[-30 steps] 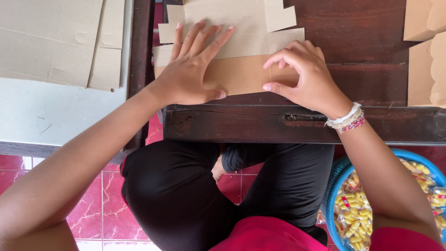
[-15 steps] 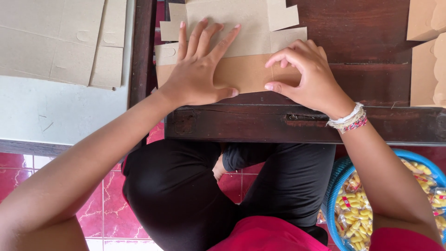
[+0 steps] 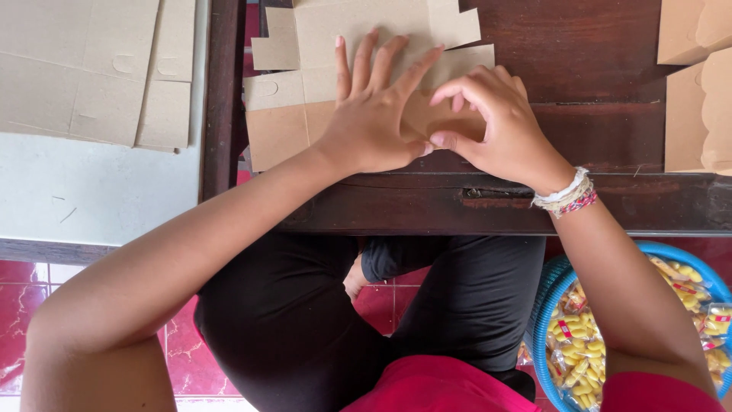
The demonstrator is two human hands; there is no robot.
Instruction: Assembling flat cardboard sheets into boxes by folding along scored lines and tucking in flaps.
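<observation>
**Both hands pressed on a flat cardboard box blank**

A dark wooden desk [image 3: 602,69] fills the upper middle of the view, its front edge running just above the person's lap. To its left stands a pale surface [image 3: 99,191] carrying a stack of flattened cardboard sheets [image 3: 84,69]. Below that, red floor tiles [image 3: 23,282] show beside the person's black trousers.

On the desk lies an unfolded cardboard box blank [image 3: 297,99], brown with lighter flaps, its left part reaching over the desk's left edge. More cardboard pieces [image 3: 698,84] sit at the desk's far right, well apart from the blank.

A blue basket [image 3: 553,305] stands on the floor at the lower right, under the right forearm, and holds small clear packets of yellow snacks [image 3: 579,343].

The left hand [image 3: 374,114] lies flat on the blank, palm down, fingers spread and pointing away from the person; it grasps nothing and only presses. The right hand [image 3: 496,126] is just beside it, curled, with the fingertips bent down onto the cardboard and its thumb meeting the left thumb near the blank's near edge. It presses or pinches the cardboard; whether a fold is caught between its fingers cannot be told. A band of white and red bracelets [image 3: 566,194] circles the right wrist.
</observation>
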